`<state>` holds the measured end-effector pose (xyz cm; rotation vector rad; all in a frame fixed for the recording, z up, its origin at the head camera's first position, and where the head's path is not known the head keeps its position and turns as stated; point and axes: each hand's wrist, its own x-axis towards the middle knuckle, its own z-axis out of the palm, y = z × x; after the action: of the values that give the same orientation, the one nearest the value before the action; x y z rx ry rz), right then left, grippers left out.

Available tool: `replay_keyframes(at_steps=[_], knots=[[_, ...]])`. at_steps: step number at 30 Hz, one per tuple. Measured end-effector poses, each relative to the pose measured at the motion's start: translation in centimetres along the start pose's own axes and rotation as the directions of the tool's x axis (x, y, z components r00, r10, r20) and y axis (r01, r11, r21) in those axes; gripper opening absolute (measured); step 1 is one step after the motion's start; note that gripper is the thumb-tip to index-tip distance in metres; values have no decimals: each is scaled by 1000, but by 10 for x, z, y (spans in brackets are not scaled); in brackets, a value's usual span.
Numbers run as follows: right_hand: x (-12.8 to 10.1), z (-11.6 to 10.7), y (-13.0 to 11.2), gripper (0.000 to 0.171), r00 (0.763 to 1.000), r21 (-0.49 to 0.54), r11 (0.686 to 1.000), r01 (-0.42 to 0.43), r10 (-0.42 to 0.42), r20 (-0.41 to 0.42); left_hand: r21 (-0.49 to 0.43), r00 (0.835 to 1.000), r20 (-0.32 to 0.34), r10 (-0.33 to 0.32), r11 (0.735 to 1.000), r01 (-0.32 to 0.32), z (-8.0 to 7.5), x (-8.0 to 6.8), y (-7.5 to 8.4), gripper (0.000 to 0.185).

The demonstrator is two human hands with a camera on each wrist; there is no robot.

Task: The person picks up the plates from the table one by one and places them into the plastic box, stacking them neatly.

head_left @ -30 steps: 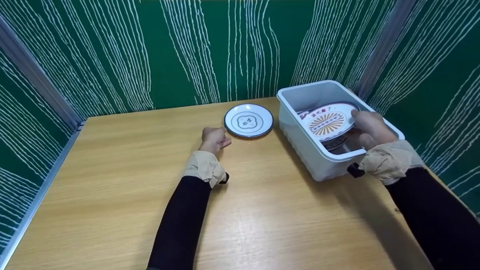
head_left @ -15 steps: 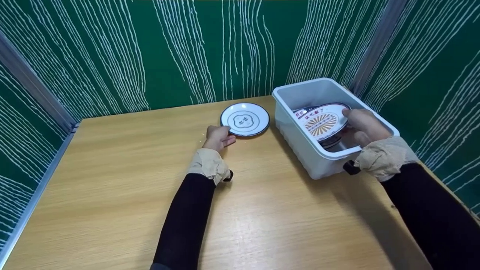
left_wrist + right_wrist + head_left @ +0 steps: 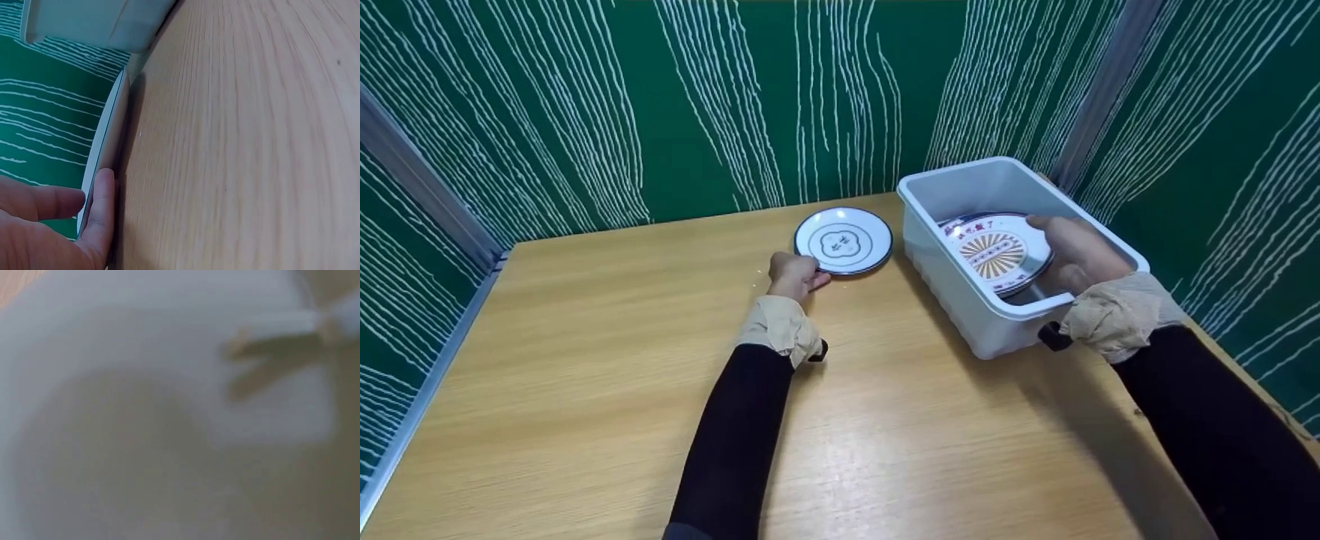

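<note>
A white plate [image 3: 844,241] with a dark blue rim and a flower-shaped line drawing lies on the table, left of the bin. My left hand [image 3: 793,276] pinches its near left edge. In the left wrist view that plate [image 3: 107,132] is seen edge-on, the thumb over its rim and a finger [image 3: 102,208] beneath. Inside the white bin [image 3: 952,296], my right hand [image 3: 1080,251] grips the right edge of a white plate [image 3: 997,255] with an orange sunburst and red lettering. It lies tilted over other plates, mostly hidden. The right wrist view is blurred.
The bin stands at the table's back right, close to the green wall [image 3: 705,90] with white wavy lines. More of the wooden table [image 3: 607,390] spreads out to the left and front. Metal posts [image 3: 1102,90] mark the corners.
My left hand has moved right to the blue-rimmed plate and taken its edge. The right hand has lowered the sunburst plate further into the bin. The head view has shifted slightly.
</note>
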<state>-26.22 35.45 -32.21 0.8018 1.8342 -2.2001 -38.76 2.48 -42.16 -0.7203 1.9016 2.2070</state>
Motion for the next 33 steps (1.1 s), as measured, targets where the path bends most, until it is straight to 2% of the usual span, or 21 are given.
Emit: replay_keyframes(at_steps=[3, 7, 9, 13, 17, 21, 27, 33], knots=[[2, 2, 2, 56, 997, -97, 994, 57, -62, -46, 22, 999, -34, 1, 1000, 0, 1, -1, 1, 55], [5, 6, 6, 51, 982, -248, 960, 127, -157, -103, 53, 998, -59, 5, 999, -2, 2, -3, 3, 54], [5, 8, 7, 48, 978, -272, 951, 146, -181, -107, 55, 998, -68, 6, 998, -3, 3, -4, 4, 55], [3, 9, 5, 41, 979, -267, 952, 150, -181, -94, -9, 997, -76, 10, 1000, -11, 4, -7, 7, 59], [1, 8, 2, 37, 980, -285, 945, 161, -187, -67, -60, 998, -48, 26, 998, -29, 6, -8, 10, 61], [1, 7, 1, 48, 977, -324, 928, 184, -210, -48, -104, 999, 1, 42, 994, -42, 6, -8, 11, 57], [2, 10, 2, 73, 974, -369, 911, 185, -220, -54, -200, 996, 84, 39, 980, -21, -1, -8, 8, 47], [2, 9, 7, 82, 967, -401, 896, 192, -243, -79, -144, 995, 94, 37, 989, -23, -9, -17, 9, 38]])
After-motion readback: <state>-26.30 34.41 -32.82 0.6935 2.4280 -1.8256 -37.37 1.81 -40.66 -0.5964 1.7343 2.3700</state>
